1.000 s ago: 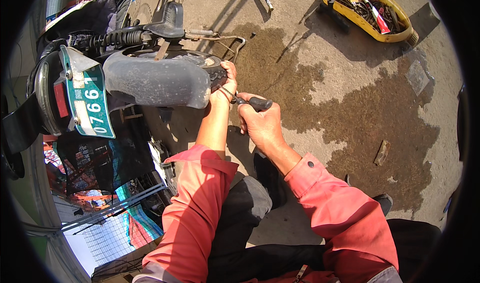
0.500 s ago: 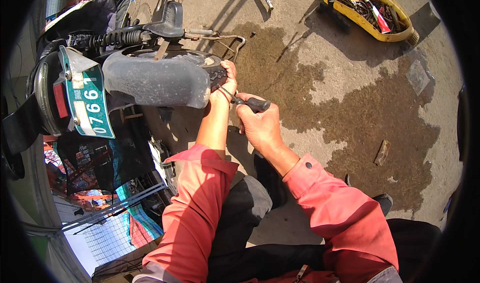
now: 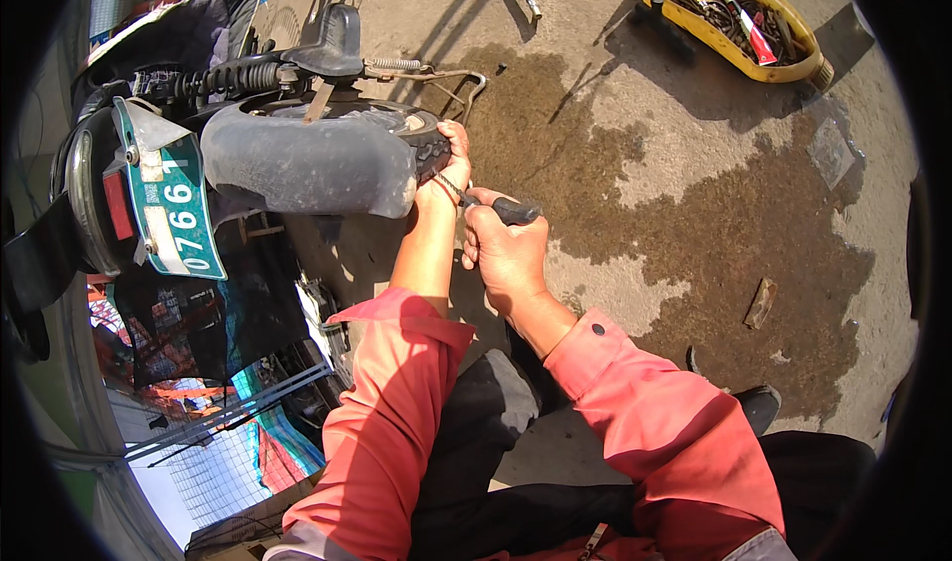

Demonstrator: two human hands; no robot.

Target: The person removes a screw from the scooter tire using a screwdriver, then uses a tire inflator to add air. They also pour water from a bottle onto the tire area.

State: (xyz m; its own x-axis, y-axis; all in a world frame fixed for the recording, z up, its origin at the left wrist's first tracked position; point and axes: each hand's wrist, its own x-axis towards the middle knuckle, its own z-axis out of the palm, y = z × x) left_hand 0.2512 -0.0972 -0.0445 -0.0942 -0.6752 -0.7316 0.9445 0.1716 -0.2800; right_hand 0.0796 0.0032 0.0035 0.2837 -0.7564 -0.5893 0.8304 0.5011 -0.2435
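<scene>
My left hand (image 3: 449, 169) grips the tread of the rear tyre (image 3: 429, 151), its fingers curled over the edge beside the grey mudguard (image 3: 307, 162). My right hand (image 3: 508, 253) is closed round the black handle of what looks like a tyre reamer (image 3: 518, 212). Its thin, twisted shaft points left, toward the tyre, passing close by my left palm. Whether the tip is in the rubber is hidden. The wheel belongs to a scooter or motorbike with a green number plate (image 3: 177, 199) and a coil-spring shock absorber (image 3: 238, 77).
At the far right stands a yellow tub (image 3: 729, 40) full of metal tools and a red-and-white tube (image 3: 756, 35). A dark wet patch (image 3: 734, 263) spreads over the concrete, with a small wooden piece (image 3: 761, 303) on it. Wire mesh (image 3: 213, 472) is at lower left.
My right hand has turned a little and dropped slightly toward me, with the reamer's handle still in it. My left hand stays on the tyre.
</scene>
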